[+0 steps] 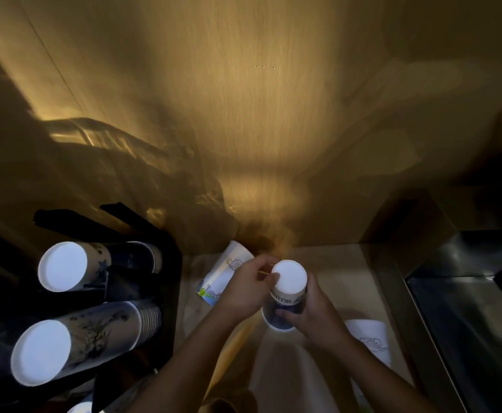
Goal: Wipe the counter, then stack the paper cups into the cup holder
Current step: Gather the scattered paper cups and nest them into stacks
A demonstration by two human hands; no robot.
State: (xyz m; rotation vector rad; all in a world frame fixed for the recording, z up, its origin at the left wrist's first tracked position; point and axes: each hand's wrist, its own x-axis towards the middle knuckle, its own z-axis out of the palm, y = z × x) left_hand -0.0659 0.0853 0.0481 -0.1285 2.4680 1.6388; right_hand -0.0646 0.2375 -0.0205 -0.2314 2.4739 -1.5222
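Over the middle of the counter point(339, 281) I hold a short stack of upside-down paper cups point(288, 289), white base up, blue print lower down. My right hand point(312, 317) grips the stack's lower part. My left hand point(248, 286) rests its fingertips on the top cup's base edge and pinches a thin stick. A white printed cup point(223, 271) lies on its side behind my left hand. Another white cup point(370, 338) lies to the right of my right wrist. The black cup holder point(166, 293) at the left carries two stacks of cups point(95, 265) point(77, 344).
A wood-panel wall point(258, 114) rises just behind the counter, lit warmly. A steel sink or tray point(467, 308) borders the counter on the right. A dark round object point(229, 403) sits at the counter's near edge. The scene is dim.
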